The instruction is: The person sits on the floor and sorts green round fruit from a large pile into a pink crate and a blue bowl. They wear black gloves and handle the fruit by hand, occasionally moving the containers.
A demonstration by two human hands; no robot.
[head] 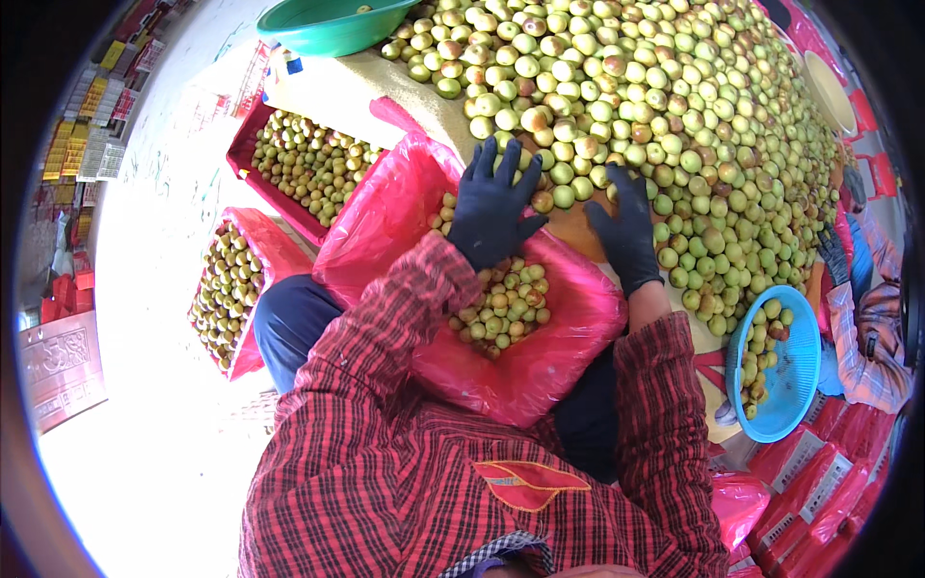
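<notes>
My left hand, in a dark glove, is spread over the near edge of a large heap of green-and-brown jujubes. Beneath its wrist lies a crate lined with pink plastic film, which holds a loose layer of jujubes. To the right, my right hand, gloved alike, reaches to the heap with thumb and fingers apart. One jujube shows between that thumb and the fingers; whether they touch it is unclear. A bare brown patch of the work surface lies between the hands.
Two filled crates of jujubes stand at left. A green basin sits at the heap's far left, a blue basket at right. Another person's gloved hand is at the right edge, above stacked pink-wrapped boxes.
</notes>
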